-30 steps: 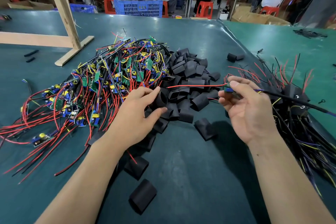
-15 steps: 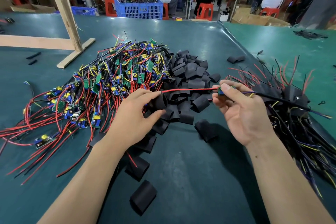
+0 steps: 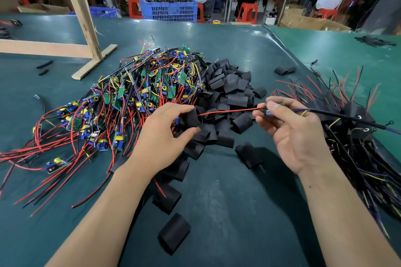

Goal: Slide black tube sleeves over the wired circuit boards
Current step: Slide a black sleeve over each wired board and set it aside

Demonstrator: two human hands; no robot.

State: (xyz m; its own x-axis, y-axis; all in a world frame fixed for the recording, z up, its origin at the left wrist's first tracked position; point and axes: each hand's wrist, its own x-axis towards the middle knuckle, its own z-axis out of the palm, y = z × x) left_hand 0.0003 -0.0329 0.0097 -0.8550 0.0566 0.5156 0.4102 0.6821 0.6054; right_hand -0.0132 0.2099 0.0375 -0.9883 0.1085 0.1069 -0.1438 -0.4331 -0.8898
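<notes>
My left hand (image 3: 165,136) grips a black tube sleeve (image 3: 191,118) at the near edge of the sleeve pile (image 3: 230,91). The red wire (image 3: 227,111) of a small wired circuit board (image 3: 269,112) runs into the sleeve's open mouth. My right hand (image 3: 293,134) pinches that board between thumb and fingertips, and its black cable trails off to the right. A big heap of unsleeved boards with red, yellow and black wires (image 3: 121,102) lies to the left. A heap of sleeved boards (image 3: 355,128) lies to the right.
Loose black sleeves (image 3: 174,232) lie on the green table mat (image 3: 227,212) near me. A wooden frame (image 3: 86,28) stands at the back left. Beyond the table stand a blue crate (image 3: 169,10), red stools and seated people.
My left hand has picked up a sleeve from the pile. The red wire, held by my right hand, has moved left and its end has entered the sleeve.
</notes>
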